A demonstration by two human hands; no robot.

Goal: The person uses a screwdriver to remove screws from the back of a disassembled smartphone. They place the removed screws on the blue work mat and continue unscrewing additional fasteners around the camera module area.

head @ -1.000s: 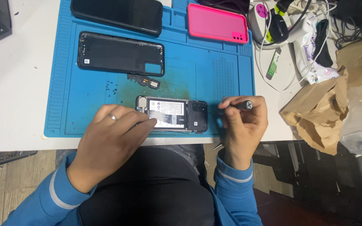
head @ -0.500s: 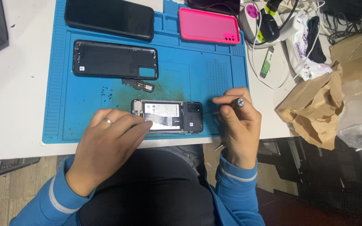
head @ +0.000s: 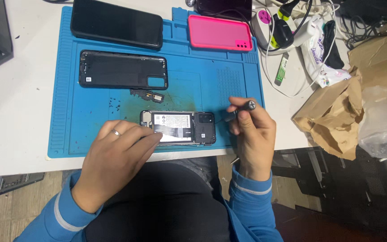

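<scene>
**Opened phone pinned flat for screwdriver work**

Head view: the left hand (head: pixel 117 154) lies flat, fingers spread, on the opened phone (head: pixel 180 127) at the blue mat's (head: pixel 68 112) near edge, steadying it. The right hand (head: pixel 251 134) pinches a small screwdriver (head: pixel 240 110), tip angled toward the phone's camera end. The removed back cover (head: pixel 122 69) lies farther up the mat.

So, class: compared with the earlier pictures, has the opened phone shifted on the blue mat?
No. The opened phone lies at the blue mat's near edge, just below the small loose part, as before; only the camera view shifted.
</scene>
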